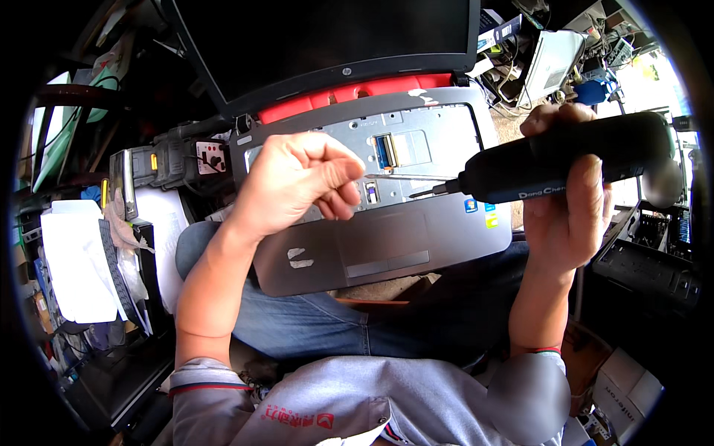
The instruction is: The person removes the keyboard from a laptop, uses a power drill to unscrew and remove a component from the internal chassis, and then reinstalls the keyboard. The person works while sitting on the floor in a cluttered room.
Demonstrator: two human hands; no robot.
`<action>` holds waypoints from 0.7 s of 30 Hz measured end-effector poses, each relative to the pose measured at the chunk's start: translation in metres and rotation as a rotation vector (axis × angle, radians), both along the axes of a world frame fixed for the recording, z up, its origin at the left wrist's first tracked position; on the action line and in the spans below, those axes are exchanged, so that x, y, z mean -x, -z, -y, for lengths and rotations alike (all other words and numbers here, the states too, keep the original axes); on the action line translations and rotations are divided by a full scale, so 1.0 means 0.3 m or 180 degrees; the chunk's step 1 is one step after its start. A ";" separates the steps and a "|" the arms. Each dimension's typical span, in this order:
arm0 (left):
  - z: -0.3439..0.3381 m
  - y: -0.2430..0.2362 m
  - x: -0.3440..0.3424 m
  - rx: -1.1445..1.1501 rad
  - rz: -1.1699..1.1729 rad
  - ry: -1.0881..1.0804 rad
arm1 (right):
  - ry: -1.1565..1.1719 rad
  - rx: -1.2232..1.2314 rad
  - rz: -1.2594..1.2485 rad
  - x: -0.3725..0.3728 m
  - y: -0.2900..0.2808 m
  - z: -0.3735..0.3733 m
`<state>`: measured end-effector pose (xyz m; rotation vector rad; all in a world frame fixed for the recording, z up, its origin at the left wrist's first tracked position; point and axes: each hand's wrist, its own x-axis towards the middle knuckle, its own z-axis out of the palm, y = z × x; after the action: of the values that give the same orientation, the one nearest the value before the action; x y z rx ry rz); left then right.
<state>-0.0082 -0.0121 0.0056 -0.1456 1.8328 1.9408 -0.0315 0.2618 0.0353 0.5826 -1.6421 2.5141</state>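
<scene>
A black electric screwdriver lies across my right hand, whose fingers and thumb wrap round its body. Its dark, narrow bit points left over the opened laptop base. My left hand is closed in a pinch above the keyboard bay. From its fingertips a thin metal rod runs right to the screwdriver's nose; its exact kind and far end cannot be made out. Beneath both hands, the bare metal plate shows a ribbon connector. The laptop rests tilted over my lap.
The laptop's dark screen stands raised behind the base, with a red surface showing near the hinge. At left are white papers and grey equipment. Cables and a silver case crowd the far right; a white box sits lower right.
</scene>
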 end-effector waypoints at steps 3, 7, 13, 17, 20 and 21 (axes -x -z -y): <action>-0.044 0.030 0.008 0.0128 0.0081 -0.0002 | 0.0061 0.0038 0.0192 -0.013 0.006 -0.014; -0.056 0.028 0.022 0.0050 0.0195 0.0091 | 0.0169 0.0021 0.0252 -0.008 0.027 -0.024; -0.054 0.048 0.008 -0.0335 -0.0230 0.0321 | 0.0210 -0.0390 0.0046 -0.004 0.040 -0.023; -0.066 0.075 -0.010 -0.0365 -0.0725 0.0311 | 0.0214 -0.0534 0.0026 -0.011 0.034 0.003; -0.068 0.076 -0.020 -0.0345 -0.0979 0.0303 | 0.0261 -0.0456 0.0017 -0.016 0.046 0.033; -0.068 0.077 -0.022 -0.0353 -0.0995 0.0292 | 0.0280 -0.0429 0.0033 -0.019 0.047 0.041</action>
<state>-0.0015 0.0083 -0.0175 0.2884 1.8760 2.0860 -0.0259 0.2494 0.0213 0.4978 -1.8099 2.3635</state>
